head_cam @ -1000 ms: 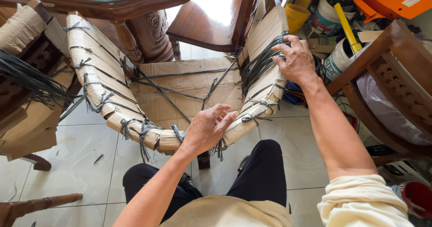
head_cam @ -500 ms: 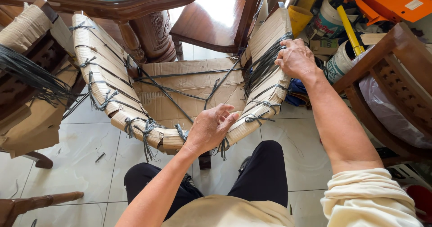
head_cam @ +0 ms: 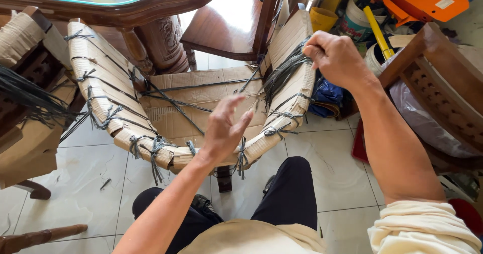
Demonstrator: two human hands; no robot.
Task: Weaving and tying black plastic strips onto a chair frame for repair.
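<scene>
table: dark wood, glass top, upper left
chair seat: brown, behind
bucket: yellow, top right
case: orange
floor: pale tiles

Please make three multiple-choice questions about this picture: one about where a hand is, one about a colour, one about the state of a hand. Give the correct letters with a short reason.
1. Where is the right hand?
A. on the floor tiles
B. at the dark strap bundle on the right arm of the cardboard-wrapped chair
C. on the glass table top

2. What colour are the trousers of the person?
A. black
B. white
C. red

3. How is the left hand?
A. closed on a tool
B. flat on the floor
C. open with fingers spread, holding nothing

Answers:
1. B, the closed fist sits on the bundle of dark straps at the upper right arm of the chair.
2. A, both legs below the chair are black.
3. C, the fingers are apart above the front edge of the chair and nothing lies in them.
</scene>
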